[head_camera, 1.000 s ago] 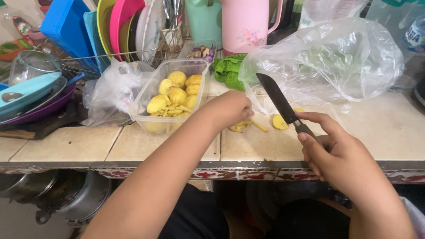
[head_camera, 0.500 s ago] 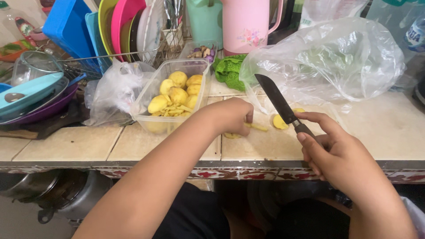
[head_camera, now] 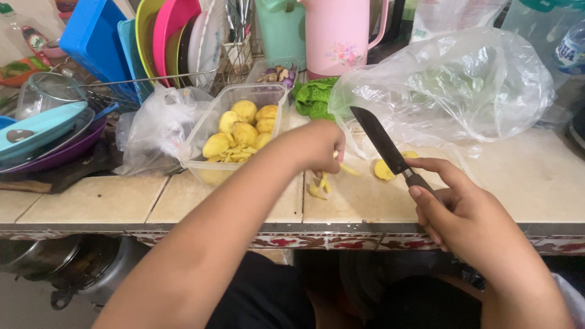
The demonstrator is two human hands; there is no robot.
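My right hand [head_camera: 463, 210] grips a black-handled knife [head_camera: 381, 141], its dark blade pointing up and away over the tiled counter [head_camera: 91, 198]. My left hand [head_camera: 317, 146] reaches across to yellow potato strips [head_camera: 320, 184] lying on the counter, fingers closed down over them. A cut yellow potato piece [head_camera: 385, 169] lies beside the blade. To the left stands a clear plastic tub [head_camera: 207, 164] holding peeled yellow potatoes [head_camera: 241, 131] and cut strips.
A large clear plastic bag [head_camera: 451, 91] lies at the back right, a crumpled one [head_camera: 155, 131] left of the tub. Behind are a pink jug [head_camera: 341, 36], green leaves [head_camera: 314, 97] and a dish rack with coloured plates [head_camera: 164, 36]. Bowls [head_camera: 42, 131] are stacked far left.
My left hand has slid a little toward the near edge over the potato strips, and more strips now show beneath it. The knife hand has stayed nearly still.
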